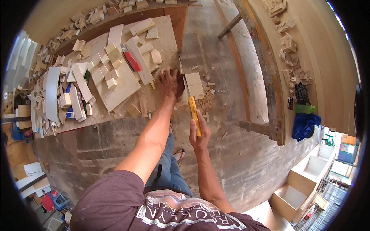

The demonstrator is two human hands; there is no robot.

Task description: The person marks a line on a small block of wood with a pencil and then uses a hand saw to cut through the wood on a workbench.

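Note:
My right hand (201, 133) is wrapped round the yellow handle of a handsaw (191, 104). Its thin blade, seen nearly edge-on, points away from me along the right edge of the plywood-topped bench (115, 96). Just left of the blade, my left hand (172, 82) presses down at that edge with bent fingers; what lies under them is hidden. Right of the blade shows a pale wooden block (194, 85) with a line across it; whether it touches the blade I cannot tell. A red-handled tool (132, 61) rests among pale wood strips beyond my left hand.
Small wood blocks (104, 69) and loose strips (79, 82) crowd the bench. Offcuts and sawdust (208, 94) lie right of the saw. A wooden frame (250, 77) stands farther right, near a blue bag (306, 126). Open wooden boxes (291, 196) sit at the lower right.

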